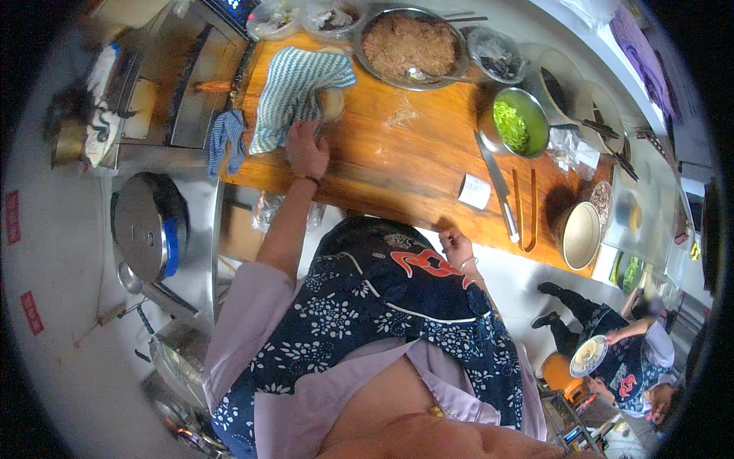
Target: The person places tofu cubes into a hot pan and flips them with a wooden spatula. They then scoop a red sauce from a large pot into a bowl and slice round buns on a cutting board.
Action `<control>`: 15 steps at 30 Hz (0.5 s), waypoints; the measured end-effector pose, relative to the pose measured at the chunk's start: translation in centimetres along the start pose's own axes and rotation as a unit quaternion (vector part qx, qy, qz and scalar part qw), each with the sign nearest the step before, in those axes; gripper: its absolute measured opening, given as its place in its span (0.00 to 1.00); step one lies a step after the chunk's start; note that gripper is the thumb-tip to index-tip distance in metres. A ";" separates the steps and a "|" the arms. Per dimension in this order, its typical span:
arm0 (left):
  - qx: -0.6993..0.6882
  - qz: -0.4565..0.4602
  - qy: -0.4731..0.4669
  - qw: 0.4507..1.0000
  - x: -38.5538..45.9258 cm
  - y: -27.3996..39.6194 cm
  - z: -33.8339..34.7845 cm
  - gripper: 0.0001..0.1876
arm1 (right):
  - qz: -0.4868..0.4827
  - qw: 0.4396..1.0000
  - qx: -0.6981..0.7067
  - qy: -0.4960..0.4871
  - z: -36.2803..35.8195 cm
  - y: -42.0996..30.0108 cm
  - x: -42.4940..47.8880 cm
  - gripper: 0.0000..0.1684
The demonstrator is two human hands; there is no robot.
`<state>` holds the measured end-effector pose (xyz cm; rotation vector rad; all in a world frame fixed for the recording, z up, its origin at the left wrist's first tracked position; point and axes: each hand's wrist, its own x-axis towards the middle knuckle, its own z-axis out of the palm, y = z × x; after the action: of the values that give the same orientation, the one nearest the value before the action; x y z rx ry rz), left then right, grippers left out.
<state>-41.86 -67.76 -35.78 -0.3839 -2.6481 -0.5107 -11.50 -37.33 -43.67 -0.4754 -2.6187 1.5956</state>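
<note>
My left hand (308, 150) rests at the lower edge of a blue-and-white patterned cloth (292, 86) on the wooden worktop (401, 155); its fingertips are partly hidden, so its hold on the cloth is unclear. Beneath the cloth's right side, pale rounded pieces (331, 105), perhaps dough, show. Close to my apron and the worktop's front edge, my right hand (457, 246) hangs with its fingers curled; nothing shows in it. Nearest to it on the wood lie a white paper slip (474, 191), a long knife (496, 183) and metal tongs (524, 215).
A large bowl of minced filling (410, 49) stands at the back, a metal bowl of chopped greens (519, 123) at right. An empty bowl (580, 235) is near the right corner. A co-worker (625, 350) holds a bowl at lower right. A round appliance (149, 226) stands left.
</note>
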 end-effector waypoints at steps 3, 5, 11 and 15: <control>0.095 -0.083 -0.102 0.987 -0.1 -1.1 -1.3 0.20 | -0.023 0.999 -0.028 -0.009 0.3 -0.4 0.6 0.07; 0.129 -0.082 -0.174 0.973 1.1 -3.5 -0.9 0.18 | -0.064 0.997 -0.042 -0.008 1.0 -1.0 1.7 0.07; -0.095 -0.011 0.170 0.981 9.8 -7.0 -3.1 0.10 | 0.016 0.999 -0.034 -0.005 0.4 -2.4 1.5 0.06; -0.220 -0.038 0.128 0.966 16.0 -3.5 -5.7 0.14 | 0.055 0.998 0.011 0.013 0.3 -2.1 1.6 0.05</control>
<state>-55.13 -70.20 -24.82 -0.3187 -2.2933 -1.1027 -13.56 -38.00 -42.16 -0.6459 -2.5948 1.6363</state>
